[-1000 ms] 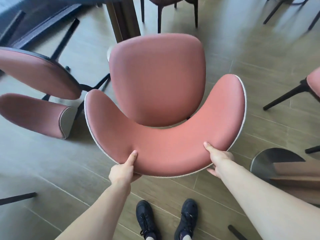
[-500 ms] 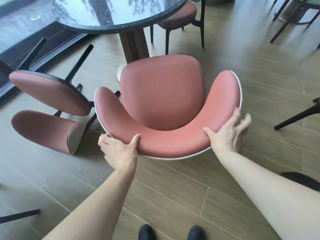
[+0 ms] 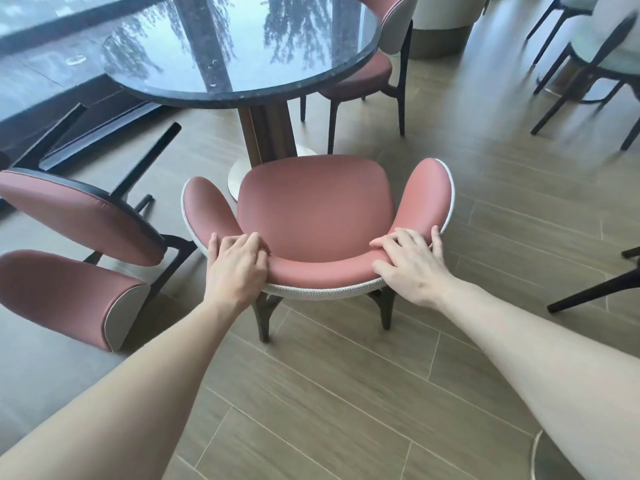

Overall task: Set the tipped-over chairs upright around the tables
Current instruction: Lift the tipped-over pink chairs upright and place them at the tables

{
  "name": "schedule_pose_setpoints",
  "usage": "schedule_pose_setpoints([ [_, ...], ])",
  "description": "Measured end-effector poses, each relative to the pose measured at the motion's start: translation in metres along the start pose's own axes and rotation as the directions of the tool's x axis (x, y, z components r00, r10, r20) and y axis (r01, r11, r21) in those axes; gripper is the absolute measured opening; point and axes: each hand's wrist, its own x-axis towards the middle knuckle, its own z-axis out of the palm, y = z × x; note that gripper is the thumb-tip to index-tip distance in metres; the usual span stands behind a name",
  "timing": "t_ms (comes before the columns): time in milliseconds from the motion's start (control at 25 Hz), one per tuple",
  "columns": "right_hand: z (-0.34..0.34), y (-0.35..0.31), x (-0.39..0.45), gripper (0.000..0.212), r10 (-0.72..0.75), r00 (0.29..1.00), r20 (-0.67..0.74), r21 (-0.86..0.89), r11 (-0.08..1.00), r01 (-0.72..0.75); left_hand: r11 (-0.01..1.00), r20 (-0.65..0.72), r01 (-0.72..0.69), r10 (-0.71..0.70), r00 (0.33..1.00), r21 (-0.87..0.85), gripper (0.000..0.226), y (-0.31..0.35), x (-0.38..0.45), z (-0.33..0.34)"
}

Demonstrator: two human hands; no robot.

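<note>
Head view: the far right is motion-blurred, so the pale chairs (image 3: 595, 46) there are hard to make out, and a dark chair leg (image 3: 595, 292) enters from the right edge with its chair cut off. The pink chair (image 3: 315, 216) stands upright on the wood floor (image 3: 329, 393), only its two rear legs showing; the front legs are hidden under the seat. Its open front faces the round dark desk (image 3: 242, 46), the seat close to the desk's pedestal, and the curved backrest is nearest the person. The left hand (image 3: 235, 265) lies over the left part of the backrest rim, fingers curled onto the pink padding. The right hand (image 3: 408, 261) clasps the right part likewise, thumb on the outer trim. At left a second pink chair (image 3: 69, 251) lies tipped on its side, legs pointing toward the window. Another upright chair (image 3: 367, 71) sits beyond the desk.
</note>
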Motion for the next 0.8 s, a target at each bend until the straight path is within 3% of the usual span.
schedule_pose_setpoints([
  [160, -0.012, 0.002, 0.036, 0.071, -0.051, 0.998, 0.032, -0.097, 0.994, 0.054, 0.995, 0.167, 0.004, -0.02, 0.986, 0.098, 0.058, 0.004, 0.04, -0.006],
  [280, -0.016, 0.004, 0.061, 0.079, -0.099, 0.994, 0.036, -0.171, 0.98, 0.104, 0.988, 0.193, -0.036, 0.006, 0.981, 0.15, 0.071, 0.001, 0.07, -0.008],
  [560, -0.02, 0.007, 0.104, 0.091, -0.124, 0.992, -0.026, -0.188, 0.975, 0.117, 0.986, 0.108, -0.036, 0.018, 0.994, 0.164, 0.062, -0.003, 0.112, 0.0],
  [800, -0.019, 0.004, 0.105, 0.097, -0.096, 0.995, -0.006, -0.212, 0.973, 0.092, 0.988, 0.162, -0.04, 0.015, 0.987, 0.151, 0.07, -0.006, 0.116, -0.002],
])
